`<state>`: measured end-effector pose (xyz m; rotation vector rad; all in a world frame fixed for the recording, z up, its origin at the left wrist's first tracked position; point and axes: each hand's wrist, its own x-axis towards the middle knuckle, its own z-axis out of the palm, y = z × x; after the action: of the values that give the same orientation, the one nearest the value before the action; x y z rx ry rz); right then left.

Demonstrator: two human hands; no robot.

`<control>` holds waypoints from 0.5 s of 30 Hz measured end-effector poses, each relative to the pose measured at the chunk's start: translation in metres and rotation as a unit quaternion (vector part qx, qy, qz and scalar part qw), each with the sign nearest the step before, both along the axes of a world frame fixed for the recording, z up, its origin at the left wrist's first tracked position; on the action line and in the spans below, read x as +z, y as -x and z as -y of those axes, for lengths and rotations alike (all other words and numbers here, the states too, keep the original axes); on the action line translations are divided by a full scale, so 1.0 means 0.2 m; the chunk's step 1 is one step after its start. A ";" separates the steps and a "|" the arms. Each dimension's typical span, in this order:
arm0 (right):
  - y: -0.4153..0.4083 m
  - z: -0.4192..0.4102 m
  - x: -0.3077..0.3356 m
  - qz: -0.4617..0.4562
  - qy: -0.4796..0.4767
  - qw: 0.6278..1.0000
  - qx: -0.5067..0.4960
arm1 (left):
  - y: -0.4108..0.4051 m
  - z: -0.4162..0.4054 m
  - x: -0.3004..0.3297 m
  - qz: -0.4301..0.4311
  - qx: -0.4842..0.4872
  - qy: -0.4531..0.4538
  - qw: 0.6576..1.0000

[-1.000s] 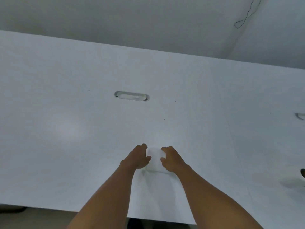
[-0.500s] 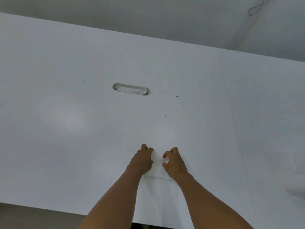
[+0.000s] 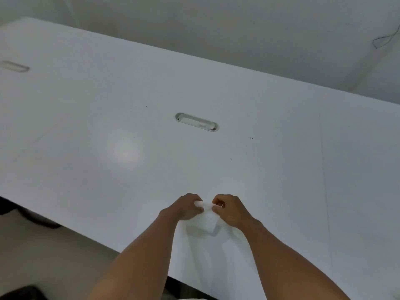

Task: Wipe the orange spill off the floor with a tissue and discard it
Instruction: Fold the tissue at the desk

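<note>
A white tissue (image 3: pixel 205 221) hangs between both hands just above the white table (image 3: pixel 129 148), near its front edge. My left hand (image 3: pixel 184 207) pinches the tissue's upper left corner. My right hand (image 3: pixel 230 210) pinches the upper right corner, close beside the left. The tissue's lower part casts a shadow on the tabletop. No orange spill is in view, and only a strip of floor (image 3: pixel 54 256) shows at the lower left.
An oval cable slot (image 3: pixel 197 122) sits in the table's middle and another cable slot (image 3: pixel 14 66) at the far left. A dark object (image 3: pixel 19 293) lies on the floor at the bottom left. A thin wire (image 3: pixel 385 38) hangs on the wall at the upper right.
Both hands closed their fingers on the tissue's top edge and lifted it off the tabletop. The view swung left, bringing the table's front edge and floor into sight.
</note>
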<state>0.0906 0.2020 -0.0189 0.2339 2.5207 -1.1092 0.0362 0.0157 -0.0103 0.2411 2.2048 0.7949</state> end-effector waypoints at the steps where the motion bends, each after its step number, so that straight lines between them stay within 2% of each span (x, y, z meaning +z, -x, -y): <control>1: 0.01 0.01 0.01 -0.004 0.010 1.000 0.016 | -0.02 0.02 0.02 0.002 0.017 -0.001 1.000; 4: 0.05 0.09 0.05 -0.013 0.039 0.998 0.051 | -0.10 0.13 0.07 0.000 0.094 -0.021 0.995; 7: 0.07 0.24 0.07 -0.004 0.082 0.992 0.096 | -0.23 0.29 0.12 0.018 0.213 -0.049 0.976; 10: 0.05 0.44 0.09 0.018 0.123 0.982 0.144 | -0.38 0.45 0.17 0.023 0.326 -0.063 0.943; 15: -0.09 0.81 0.11 0.077 0.185 0.963 0.179 | -0.66 0.67 0.23 0.042 0.494 -0.122 0.860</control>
<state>0.1088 0.0408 0.0037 -0.2207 2.0604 -1.3182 0.1684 -0.1177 0.0350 -0.8726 2.0586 1.5827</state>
